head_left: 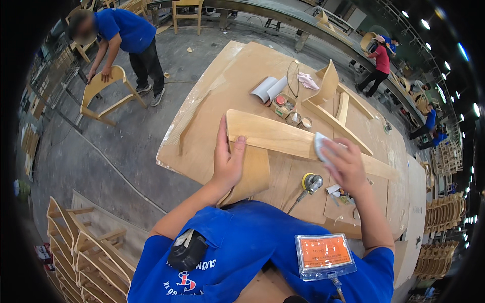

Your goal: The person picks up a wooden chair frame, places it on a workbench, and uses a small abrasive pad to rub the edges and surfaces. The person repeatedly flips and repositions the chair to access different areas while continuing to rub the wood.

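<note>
Left hand [230, 160]: fingers partly open, spread just enough to span the end of the long wooden piece [275, 135]. Thumb is on the near edge, the other fingers on the left end. Reads as a brace: end pinned, broad face left free.

Right hand [348, 164]: fingers bent over a pale pad [322, 145], pressed flat-ish to that face toward its right part. Hand is blurred, so exact finger spacing can't be told. Palm-over grip probably spreads the pressure.

The piece sits in front of the torso, above the table [212, 106], running left to right, likely for easy reach along it. Curved wooden panel [255, 174] is below its left end; can't tell if they're joined.

Further out on the table: sander [311, 183] on the near side, probably parked within reach; small containers [283, 106] and another chair frame [328, 118] beyond, out of the stroke path, I'd guess.
</note>
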### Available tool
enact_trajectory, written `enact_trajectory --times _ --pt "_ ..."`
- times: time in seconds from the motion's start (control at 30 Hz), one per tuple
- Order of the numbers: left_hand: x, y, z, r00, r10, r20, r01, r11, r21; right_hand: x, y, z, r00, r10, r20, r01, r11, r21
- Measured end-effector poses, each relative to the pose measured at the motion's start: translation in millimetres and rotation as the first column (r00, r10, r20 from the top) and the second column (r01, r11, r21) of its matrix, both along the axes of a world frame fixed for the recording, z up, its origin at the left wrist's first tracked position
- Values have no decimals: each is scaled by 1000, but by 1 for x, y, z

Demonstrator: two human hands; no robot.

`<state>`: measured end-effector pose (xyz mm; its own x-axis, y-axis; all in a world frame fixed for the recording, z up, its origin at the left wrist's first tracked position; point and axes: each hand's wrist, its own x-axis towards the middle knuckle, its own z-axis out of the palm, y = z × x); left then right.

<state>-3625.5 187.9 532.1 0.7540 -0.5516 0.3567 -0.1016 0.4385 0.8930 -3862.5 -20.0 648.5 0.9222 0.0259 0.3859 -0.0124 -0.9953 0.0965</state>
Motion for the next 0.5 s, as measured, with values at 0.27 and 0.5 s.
enact_trajectory --times 0.27,0.5 --pt "24 10 40 749 170 640 -448 842 300 48 -54 -25 822 -343 454 224 929 295" --pt "19 -84 83 281 -280 918 -622 675 396 64 -81 -36 818 -377 434 242 910 336"
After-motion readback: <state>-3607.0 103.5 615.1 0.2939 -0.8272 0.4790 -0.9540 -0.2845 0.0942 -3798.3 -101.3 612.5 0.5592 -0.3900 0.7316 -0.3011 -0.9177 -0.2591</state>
